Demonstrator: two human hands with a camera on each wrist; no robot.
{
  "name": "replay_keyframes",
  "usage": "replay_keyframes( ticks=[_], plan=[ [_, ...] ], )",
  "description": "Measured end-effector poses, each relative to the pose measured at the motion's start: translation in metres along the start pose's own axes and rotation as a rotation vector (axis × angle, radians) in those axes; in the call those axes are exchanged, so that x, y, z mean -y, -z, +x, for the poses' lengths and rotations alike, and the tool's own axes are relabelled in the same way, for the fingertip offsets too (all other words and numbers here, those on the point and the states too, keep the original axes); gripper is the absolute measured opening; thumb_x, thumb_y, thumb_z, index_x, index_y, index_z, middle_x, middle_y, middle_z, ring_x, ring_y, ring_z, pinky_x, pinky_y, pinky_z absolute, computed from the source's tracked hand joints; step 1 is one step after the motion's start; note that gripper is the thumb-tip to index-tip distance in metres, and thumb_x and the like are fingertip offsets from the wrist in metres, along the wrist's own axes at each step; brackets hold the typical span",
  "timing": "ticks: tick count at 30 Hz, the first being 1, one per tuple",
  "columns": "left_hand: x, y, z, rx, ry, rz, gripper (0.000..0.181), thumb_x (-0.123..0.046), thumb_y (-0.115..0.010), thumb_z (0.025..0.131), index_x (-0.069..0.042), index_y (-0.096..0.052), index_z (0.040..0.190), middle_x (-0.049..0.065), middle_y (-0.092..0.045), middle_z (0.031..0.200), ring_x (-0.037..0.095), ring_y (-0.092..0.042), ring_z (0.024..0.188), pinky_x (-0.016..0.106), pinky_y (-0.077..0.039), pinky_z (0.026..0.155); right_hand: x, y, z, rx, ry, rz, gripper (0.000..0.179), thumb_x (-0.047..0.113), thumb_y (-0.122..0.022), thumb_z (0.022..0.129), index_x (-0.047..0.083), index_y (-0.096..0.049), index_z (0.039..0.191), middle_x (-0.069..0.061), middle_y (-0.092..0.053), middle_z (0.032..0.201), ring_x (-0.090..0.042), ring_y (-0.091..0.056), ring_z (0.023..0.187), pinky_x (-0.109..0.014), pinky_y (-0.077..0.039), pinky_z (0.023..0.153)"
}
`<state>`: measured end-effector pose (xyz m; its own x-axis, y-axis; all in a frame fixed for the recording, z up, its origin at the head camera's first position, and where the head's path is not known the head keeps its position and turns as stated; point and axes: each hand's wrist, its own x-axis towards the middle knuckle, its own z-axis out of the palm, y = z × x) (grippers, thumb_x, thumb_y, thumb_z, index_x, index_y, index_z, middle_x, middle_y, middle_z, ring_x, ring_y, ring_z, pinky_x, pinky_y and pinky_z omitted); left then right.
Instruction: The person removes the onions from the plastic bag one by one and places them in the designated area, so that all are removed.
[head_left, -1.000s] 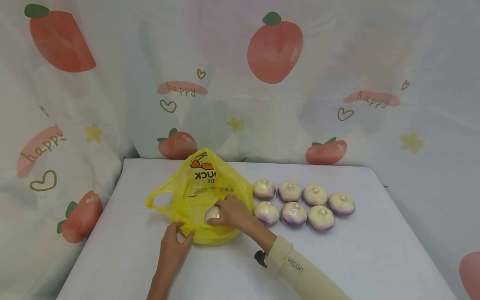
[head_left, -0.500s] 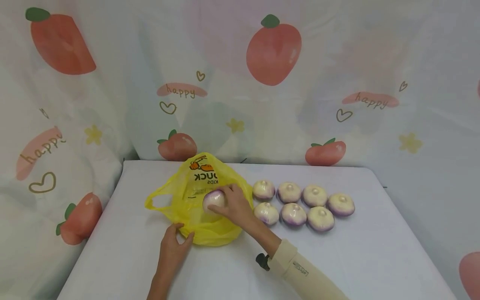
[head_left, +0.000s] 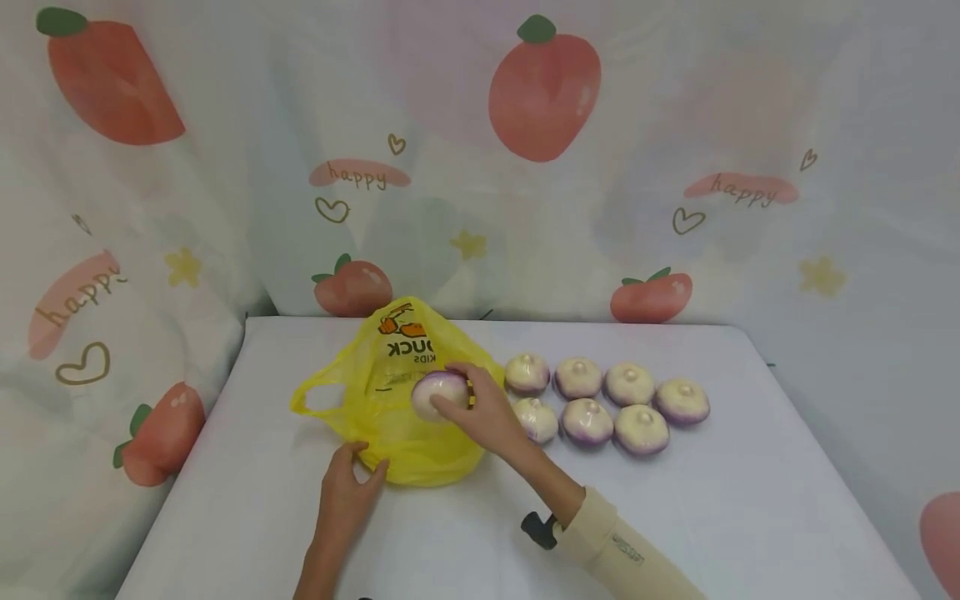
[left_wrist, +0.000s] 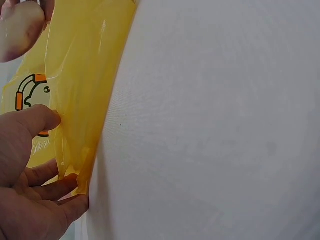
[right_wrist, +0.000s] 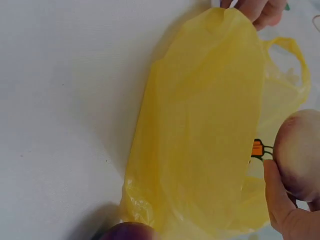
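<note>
In the head view my right hand (head_left: 491, 417) holds a white and purple turnip (head_left: 433, 394) over the mouth of a yellow plastic bag (head_left: 420, 462). The right wrist view shows the thumb pressed along the side of this turnip (right_wrist: 301, 150), the other fingers mostly hidden. At the bag's near left edge, my left hand (head_left: 348, 487) grips the plastic, as its thumb and curled fingers (left_wrist: 75, 206) show in the left wrist view. Printed with a duck, the bag's back side stands up, and one looped handle (head_left: 318, 398) spreads left.
Several more turnips (head_left: 588, 422) sit in two rows on the white table (head_left: 675, 517), just right of the bag. A white curtain (head_left: 555, 242) with fruit prints hangs behind the table's far edge.
My right hand has lifted the turnip from low in the bag's opening and drawn it up and slightly right. My left hand keeps its place at the bag's edge.
</note>
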<state>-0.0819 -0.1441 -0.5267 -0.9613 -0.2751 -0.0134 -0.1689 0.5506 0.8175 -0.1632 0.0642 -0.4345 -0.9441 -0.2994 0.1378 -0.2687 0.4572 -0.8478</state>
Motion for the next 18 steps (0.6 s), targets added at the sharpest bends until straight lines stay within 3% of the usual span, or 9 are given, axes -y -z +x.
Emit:
replay_keyframes(
  ticks=[6,18],
  plan=[
    [0.001,0.000,0.000,-0.005,-0.008,-0.001,0.045,-0.019,-0.068,0.086,0.003,-0.050,0.120,0.022,-0.048,0.127,0.037,-0.040,0.125,0.048,-0.033,0.104,-0.005,0.017,-0.008,-0.009,-0.107,0.083,0.053,0.044,-0.070,0.082,0.014,-0.057,0.123,-0.002,-0.057,0.117,-0.021,-0.059,0.098,-0.031,-0.054,0.075],
    [0.002,0.000,0.000,-0.002,-0.006,-0.006,0.045,-0.019,-0.069,0.085,0.002,-0.050,0.120,0.021,-0.049,0.127,0.036,-0.040,0.125,0.048,-0.033,0.104,-0.022,0.056,-0.025,-0.078,-0.245,0.261,0.053,0.038,-0.068,0.086,0.007,-0.054,0.127,-0.012,-0.056,0.120,-0.027,-0.057,0.107,-0.033,-0.053,0.080]
  ],
)
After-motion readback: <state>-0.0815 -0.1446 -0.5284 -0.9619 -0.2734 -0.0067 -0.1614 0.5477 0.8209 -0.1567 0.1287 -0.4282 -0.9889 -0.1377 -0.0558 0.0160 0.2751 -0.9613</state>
